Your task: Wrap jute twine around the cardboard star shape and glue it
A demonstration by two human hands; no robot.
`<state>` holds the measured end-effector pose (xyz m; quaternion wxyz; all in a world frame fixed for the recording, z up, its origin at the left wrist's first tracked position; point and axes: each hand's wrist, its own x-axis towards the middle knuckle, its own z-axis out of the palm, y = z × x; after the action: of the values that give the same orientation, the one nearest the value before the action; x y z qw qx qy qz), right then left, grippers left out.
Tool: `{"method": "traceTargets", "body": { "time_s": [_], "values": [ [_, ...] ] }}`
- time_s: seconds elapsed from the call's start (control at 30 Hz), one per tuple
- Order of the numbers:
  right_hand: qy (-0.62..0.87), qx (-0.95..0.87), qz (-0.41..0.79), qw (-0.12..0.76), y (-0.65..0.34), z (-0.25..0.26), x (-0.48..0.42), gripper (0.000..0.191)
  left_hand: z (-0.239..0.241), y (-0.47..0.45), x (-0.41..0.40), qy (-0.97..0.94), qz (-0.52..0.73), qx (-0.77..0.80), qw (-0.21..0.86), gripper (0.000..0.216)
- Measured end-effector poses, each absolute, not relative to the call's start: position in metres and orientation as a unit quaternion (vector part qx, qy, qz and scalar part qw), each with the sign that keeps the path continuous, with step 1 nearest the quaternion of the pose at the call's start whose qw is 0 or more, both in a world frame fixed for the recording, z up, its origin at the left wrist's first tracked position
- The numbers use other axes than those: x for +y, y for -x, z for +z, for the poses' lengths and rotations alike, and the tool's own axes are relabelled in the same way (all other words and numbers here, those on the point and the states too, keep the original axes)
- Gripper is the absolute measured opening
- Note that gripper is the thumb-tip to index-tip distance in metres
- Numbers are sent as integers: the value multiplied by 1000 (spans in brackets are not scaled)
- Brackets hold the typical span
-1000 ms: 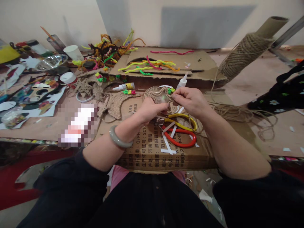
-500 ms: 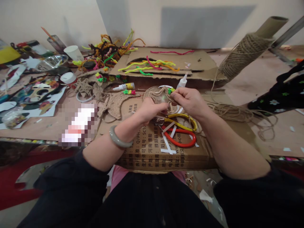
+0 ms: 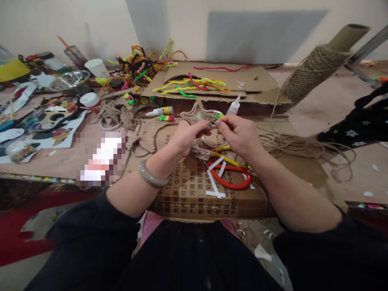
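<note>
My left hand [image 3: 189,137] is closed, thumb on top, around the lower edge of a star-shaped twine ornament [image 3: 198,106]. At its right side my right hand [image 3: 241,133] pinches the star's edge between thumb and fingertips, close to a small green and yellow decoration [image 3: 217,116]. The fingers hide the lower part of the star. Beneath the hands, scissors [image 3: 230,186] with red and yellow handles lie on a cardboard box [image 3: 182,198], with white paper strips [image 3: 214,186] across them. A white ring [image 3: 214,144] shows between the hands.
A twine crescent [image 3: 148,135] and a small glue bottle [image 3: 163,110] lie to the left. Behind my right hand stands a white nozzle bottle [image 3: 234,107]. Pipe cleaners [image 3: 188,85] lie on cardboard at the back. Loose twine [image 3: 291,143] trails from a large spool [image 3: 315,72] at right.
The star has tilted up, its point now rising above my left hand. Both hands stay close together, and my right fingertips have shifted slightly down and left along its edge.
</note>
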<state>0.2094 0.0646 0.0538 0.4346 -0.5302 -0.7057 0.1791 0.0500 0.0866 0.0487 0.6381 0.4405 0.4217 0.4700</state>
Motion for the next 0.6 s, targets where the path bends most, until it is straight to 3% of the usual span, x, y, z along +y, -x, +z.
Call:
{"method": "traceTargets", "body": {
  "time_s": [0.33, 0.6],
  "values": [
    [537, -628, 373, 422, -205, 56, 68, 17, 46, -52, 84, -459, 474, 378, 649, 9],
    [522, -579, 426, 459, -200, 60, 67, 23, 45, -54, 83, -460, 473, 358, 661, 9]
  ]
}}
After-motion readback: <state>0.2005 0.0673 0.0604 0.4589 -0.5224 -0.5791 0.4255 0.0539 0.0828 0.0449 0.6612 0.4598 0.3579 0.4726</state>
